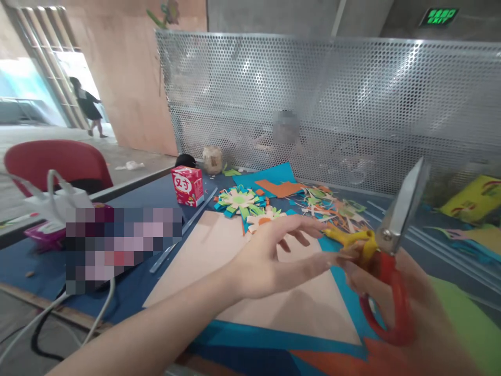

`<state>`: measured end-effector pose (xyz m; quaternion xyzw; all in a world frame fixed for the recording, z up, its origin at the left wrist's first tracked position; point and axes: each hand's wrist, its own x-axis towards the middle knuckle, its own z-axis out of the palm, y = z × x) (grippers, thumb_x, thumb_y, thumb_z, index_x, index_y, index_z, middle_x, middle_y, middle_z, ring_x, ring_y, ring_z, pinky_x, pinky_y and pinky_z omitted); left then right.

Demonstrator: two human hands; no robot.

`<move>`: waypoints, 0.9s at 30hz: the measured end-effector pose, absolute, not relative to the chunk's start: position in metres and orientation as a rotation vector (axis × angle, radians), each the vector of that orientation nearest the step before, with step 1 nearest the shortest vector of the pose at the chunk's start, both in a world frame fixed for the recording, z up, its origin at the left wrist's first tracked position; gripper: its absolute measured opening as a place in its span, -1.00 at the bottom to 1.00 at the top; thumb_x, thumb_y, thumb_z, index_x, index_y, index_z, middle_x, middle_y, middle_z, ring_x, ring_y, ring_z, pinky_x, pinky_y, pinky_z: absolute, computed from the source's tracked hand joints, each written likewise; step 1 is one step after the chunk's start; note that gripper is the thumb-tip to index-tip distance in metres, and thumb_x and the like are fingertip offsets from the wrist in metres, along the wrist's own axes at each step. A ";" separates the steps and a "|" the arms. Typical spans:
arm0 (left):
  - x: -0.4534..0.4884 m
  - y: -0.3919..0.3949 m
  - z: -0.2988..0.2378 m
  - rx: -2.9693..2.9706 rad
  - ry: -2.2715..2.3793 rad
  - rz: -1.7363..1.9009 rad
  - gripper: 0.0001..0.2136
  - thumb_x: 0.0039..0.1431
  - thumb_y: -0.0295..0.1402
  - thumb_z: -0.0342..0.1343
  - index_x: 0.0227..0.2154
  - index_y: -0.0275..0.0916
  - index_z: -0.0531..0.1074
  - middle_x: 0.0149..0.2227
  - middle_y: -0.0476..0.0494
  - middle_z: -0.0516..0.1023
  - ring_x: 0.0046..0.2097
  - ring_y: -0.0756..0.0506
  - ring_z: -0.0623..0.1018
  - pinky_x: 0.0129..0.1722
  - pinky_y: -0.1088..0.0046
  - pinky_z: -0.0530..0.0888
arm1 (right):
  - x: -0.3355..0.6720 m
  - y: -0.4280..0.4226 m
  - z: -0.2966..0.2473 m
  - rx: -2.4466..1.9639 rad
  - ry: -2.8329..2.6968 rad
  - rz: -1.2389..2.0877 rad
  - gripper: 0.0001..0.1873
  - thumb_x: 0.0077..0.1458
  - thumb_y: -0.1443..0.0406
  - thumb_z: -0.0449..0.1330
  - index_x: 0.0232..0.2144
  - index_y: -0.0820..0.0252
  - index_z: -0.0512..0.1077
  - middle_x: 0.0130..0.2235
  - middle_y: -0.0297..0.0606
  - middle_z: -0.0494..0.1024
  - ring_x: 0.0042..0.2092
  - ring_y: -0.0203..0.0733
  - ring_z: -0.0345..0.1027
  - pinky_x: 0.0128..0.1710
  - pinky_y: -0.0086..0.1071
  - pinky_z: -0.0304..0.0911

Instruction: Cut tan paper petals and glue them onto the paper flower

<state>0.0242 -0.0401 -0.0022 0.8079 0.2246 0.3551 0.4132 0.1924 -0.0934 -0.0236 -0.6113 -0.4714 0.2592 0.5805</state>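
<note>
My left hand (274,256) reaches over a pale pink sheet of paper (203,261), its fingers apart and nothing plainly in them. Its thumb tip is close to my right hand; whether they touch I cannot tell. My right hand (422,303), partly blurred, holds a pair of scissors (389,235) with a red handle, blades pointing up. A yellow piece (348,237) sticks out leftward by the pivot; I cannot tell whether it belongs to the scissors. Beyond my left hand lie paper flowers (238,199) in blue, green, pink and orange.
Paper scraps (332,203) are heaped behind my hands. A red drink carton (188,185) stands near a perforated metal screen (313,94). On the left are a power strip with plugs (58,209), cables and a pixelated object. Green paper (465,313) lies at right.
</note>
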 end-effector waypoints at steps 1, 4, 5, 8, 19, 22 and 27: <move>0.024 -0.039 -0.002 2.032 0.559 0.884 -0.67 -0.03 -0.28 0.09 -0.16 -0.22 0.36 -0.16 -0.11 0.46 -0.22 -0.04 0.44 -0.33 0.49 0.37 | 0.191 -0.092 -0.023 -1.449 -1.065 0.613 -0.69 -0.47 0.30 0.27 -0.58 0.13 0.23 -0.62 -0.44 0.34 -0.61 -0.35 0.25 -0.62 -0.49 0.22; 0.028 -0.036 -0.006 2.177 0.587 0.903 -0.80 -0.03 -0.32 0.10 -0.30 -0.22 0.44 -0.27 -0.09 0.52 -0.26 -0.04 0.46 -0.29 0.47 0.36 | 0.190 -0.086 -0.028 -1.417 -0.923 0.729 -0.66 -0.58 0.36 0.24 -0.61 0.12 0.20 -0.64 -0.46 0.36 -0.59 -0.33 0.28 -0.56 -0.47 0.27; 0.030 -0.035 -0.008 2.242 0.587 0.888 -0.85 -0.01 -0.34 0.08 -0.36 -0.22 0.47 -0.32 -0.08 0.53 -0.26 -0.04 0.46 -0.29 0.47 0.36 | 0.190 -0.083 -0.030 -1.392 -0.888 0.798 -0.67 -0.57 0.37 0.24 -0.62 0.11 0.20 -0.65 -0.46 0.36 -0.59 -0.32 0.28 -0.56 -0.45 0.28; 0.035 -0.031 -0.014 2.327 0.574 0.863 -0.86 0.04 -0.43 0.02 -0.41 -0.21 0.49 -0.36 -0.06 0.55 -0.27 -0.04 0.47 -0.27 0.46 0.37 | 0.190 -0.083 -0.033 -1.334 -0.843 0.981 -0.74 -0.44 0.32 0.21 -0.62 0.09 0.18 -0.63 -0.44 0.36 -0.60 -0.31 0.27 -0.53 -0.39 0.30; 0.036 -0.030 -0.016 2.086 0.523 0.919 -0.89 0.01 -0.40 0.07 -0.45 -0.20 0.51 -0.43 -0.04 0.56 -0.39 0.02 0.47 -0.51 0.57 0.32 | 0.192 -0.097 -0.034 -1.184 -1.053 1.168 -0.69 -0.25 0.31 0.27 -0.49 0.14 0.17 -0.76 -0.58 0.18 -0.73 -0.46 -0.01 -0.73 -0.54 -0.06; 0.036 -0.031 -0.015 1.997 0.542 0.868 -0.89 -0.01 -0.37 0.09 -0.45 -0.20 0.51 -0.41 -0.04 0.56 -0.40 0.02 0.48 -0.51 0.58 0.33 | 0.195 -0.097 -0.039 -1.156 -1.068 1.163 -0.72 -0.18 0.25 0.25 -0.50 0.16 0.17 -0.76 -0.58 0.19 -0.75 -0.49 -0.03 -0.74 -0.56 -0.07; 0.037 -0.031 -0.017 1.842 0.491 0.811 -0.89 -0.04 -0.34 0.12 -0.44 -0.24 0.49 -0.39 -0.07 0.55 -0.36 -0.02 0.51 -0.42 0.52 0.41 | 0.196 -0.099 -0.038 -1.200 -1.083 1.146 -0.72 -0.18 0.23 0.25 -0.50 0.16 0.18 -0.78 -0.58 0.16 -0.75 -0.48 -0.01 -0.76 -0.57 -0.04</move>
